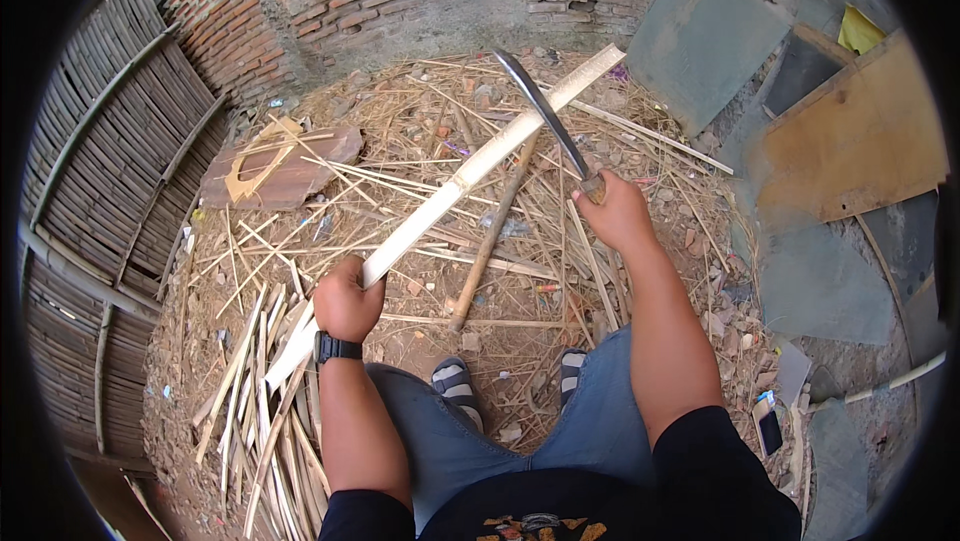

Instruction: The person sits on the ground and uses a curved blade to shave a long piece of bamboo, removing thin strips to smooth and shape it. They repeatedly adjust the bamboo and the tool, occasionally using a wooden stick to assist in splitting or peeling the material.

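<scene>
My left hand (348,299) is closed around the lower part of a long, pale split bamboo strip (470,173), which slants up and away to the right. A short end of the strip sticks out below my fist, by the wristwatch (337,347). In my right hand (618,213) is the wooden handle of a machete with a dark, slightly curved blade (545,106). The blade crosses the far part of the strip, its tip pointing away to the left. Whether the edge touches the bamboo or only passes over it, I cannot tell.
Bamboo strips (265,421) are heaped at my left. A round stick (490,241) lies ahead among scattered slivers and rubble, near a rusty sheet (330,151). Large panels (710,36) lean at the right; a phone (768,429) lies below them. A bamboo wall (90,141) bounds the left.
</scene>
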A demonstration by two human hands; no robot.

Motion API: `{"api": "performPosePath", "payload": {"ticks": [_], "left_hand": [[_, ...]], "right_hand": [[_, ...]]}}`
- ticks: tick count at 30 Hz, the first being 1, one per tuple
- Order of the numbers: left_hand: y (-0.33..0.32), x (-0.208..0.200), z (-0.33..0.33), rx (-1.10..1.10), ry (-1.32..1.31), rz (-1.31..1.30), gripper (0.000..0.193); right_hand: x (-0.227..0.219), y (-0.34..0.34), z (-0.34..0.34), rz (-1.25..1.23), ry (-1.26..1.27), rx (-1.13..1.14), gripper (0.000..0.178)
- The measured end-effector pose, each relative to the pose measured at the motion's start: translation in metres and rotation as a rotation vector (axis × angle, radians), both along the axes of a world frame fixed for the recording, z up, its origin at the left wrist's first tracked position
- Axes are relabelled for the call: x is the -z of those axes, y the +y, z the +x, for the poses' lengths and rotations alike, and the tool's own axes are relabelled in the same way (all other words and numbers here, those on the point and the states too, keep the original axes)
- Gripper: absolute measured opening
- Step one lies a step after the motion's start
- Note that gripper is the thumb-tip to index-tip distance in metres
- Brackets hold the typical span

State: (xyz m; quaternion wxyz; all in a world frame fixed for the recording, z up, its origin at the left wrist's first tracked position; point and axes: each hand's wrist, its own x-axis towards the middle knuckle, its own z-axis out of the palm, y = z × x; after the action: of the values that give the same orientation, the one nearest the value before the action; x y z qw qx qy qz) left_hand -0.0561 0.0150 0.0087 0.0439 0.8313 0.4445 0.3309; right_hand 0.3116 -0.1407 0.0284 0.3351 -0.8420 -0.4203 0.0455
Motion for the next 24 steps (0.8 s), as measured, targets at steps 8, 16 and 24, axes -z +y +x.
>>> {"api": "performPosePath", "payload": {"ticks": [8,16,24], "left_hand": [[0.004,0.009,-0.004,0.049,-0.025,-0.067,0.024],[0.005,0.001,-0.008,-0.033,-0.034,-0.114,0.022],[-0.001,0.000,0.000,-0.069,0.001,-0.047,0.025]], "right_hand": [[-0.002,0.007,-0.062,-0.107,-0.201,-0.427,0.048],[0.004,0.001,-0.012,0.127,-0.129,0.015,0.048],[0.013,0.007,-0.063,-0.062,-0.056,-0.454,0.051]]}}
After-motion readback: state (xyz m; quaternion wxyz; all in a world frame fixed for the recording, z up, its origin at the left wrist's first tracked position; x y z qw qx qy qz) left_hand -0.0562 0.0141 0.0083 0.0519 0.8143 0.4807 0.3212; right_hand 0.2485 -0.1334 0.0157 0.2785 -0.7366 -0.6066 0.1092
